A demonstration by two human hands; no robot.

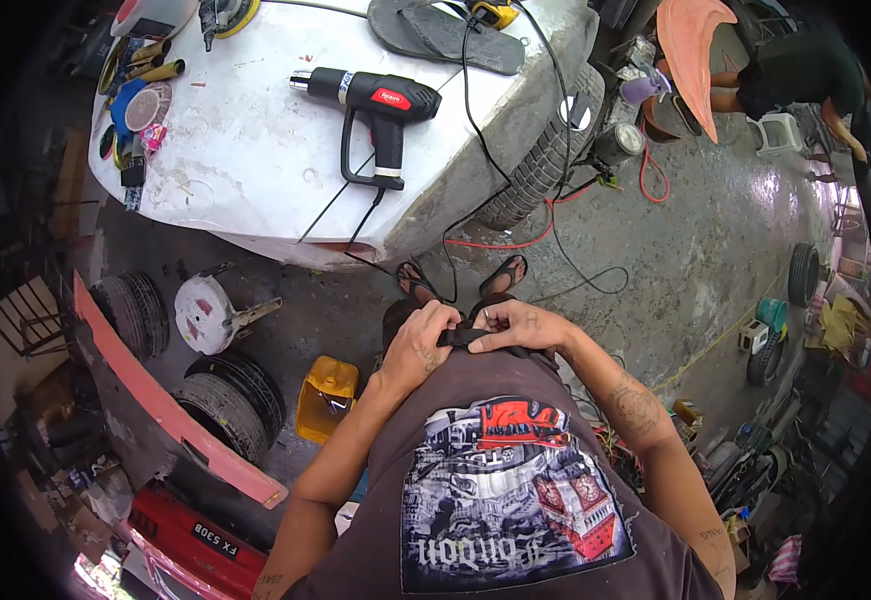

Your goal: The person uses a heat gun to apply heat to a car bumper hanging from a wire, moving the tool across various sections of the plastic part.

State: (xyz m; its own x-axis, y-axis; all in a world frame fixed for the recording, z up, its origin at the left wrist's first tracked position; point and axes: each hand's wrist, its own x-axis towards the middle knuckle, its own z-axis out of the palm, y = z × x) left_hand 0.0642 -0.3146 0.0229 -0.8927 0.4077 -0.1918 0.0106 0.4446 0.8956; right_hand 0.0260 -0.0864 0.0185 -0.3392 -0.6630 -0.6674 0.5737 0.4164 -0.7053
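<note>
At waist height, my left hand [422, 343] and my right hand [524, 327] grip a black strap [459, 337] that looks like a buckle or belt. Fingers of both hands close around it, hiding part of it. Beyond my feet, a white, partly sanded car body [255, 172] carries a black heat gun [375, 97] lying on its side, nozzle to the left. Its cord drops over the car's edge toward my feet. Behind it lie grey flip-flops [446, 34] and, at their far side, a yellow-and-black power tool [494, 13].
A polisher [227, 19] and sanding supplies sit on the car's left. Black cables and a red hose [503, 245] cross the floor. A yellow cut-open jerrycan [326, 397], tyres [233, 409] and a pink bumper [172, 412] are at left. A person [803, 75] bends at upper right.
</note>
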